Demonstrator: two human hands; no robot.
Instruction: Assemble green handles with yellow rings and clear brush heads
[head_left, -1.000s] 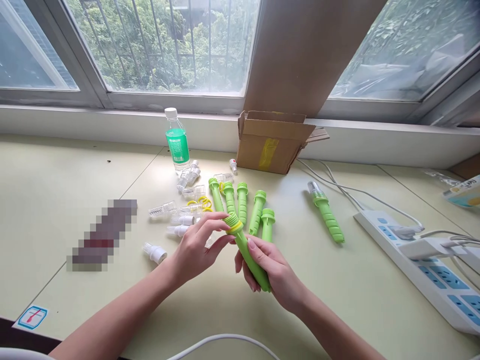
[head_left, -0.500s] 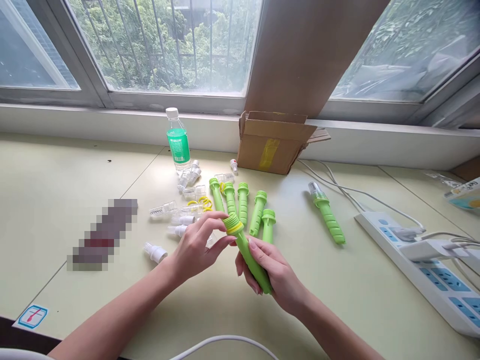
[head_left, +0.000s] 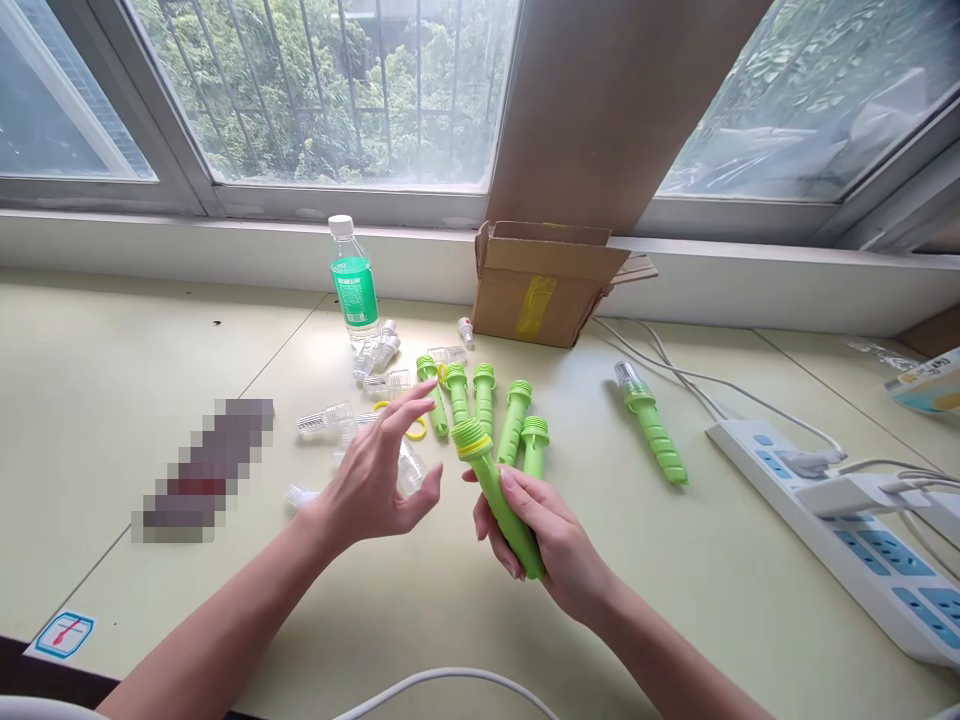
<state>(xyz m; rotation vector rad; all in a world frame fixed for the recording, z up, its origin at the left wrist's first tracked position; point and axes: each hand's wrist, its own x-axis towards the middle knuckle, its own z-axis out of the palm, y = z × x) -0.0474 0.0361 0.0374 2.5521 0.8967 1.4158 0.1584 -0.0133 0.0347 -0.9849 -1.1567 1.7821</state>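
Wrapped in my right hand (head_left: 544, 535) is a green plastic handle (head_left: 506, 510), tilted with its threaded end up and to the left. A yellow ring (head_left: 475, 446) sits around it just below the threads. My left hand (head_left: 386, 470) is empty, thumb and fingers apart, a short gap left of that threaded end. Behind and beneath the left hand lie clear plastic covers (head_left: 324, 418), loose yellow rings (head_left: 417, 428) and white-based pieces, partly hidden by the fingers. Several more green handles (head_left: 516, 420) lie beyond my right hand.
A water bottle (head_left: 354, 285) and an open cardboard box (head_left: 536, 290) stand at the back. On the right lie a green handle with a clear cover (head_left: 651, 425) and a power strip (head_left: 840, 530) with cables. A pixelated dark object (head_left: 210, 470) is at left.
My left hand has let go of the threaded end and the yellow ring and moved away to the left, its fingers spreading. The right hand keeps its hold on the handle.
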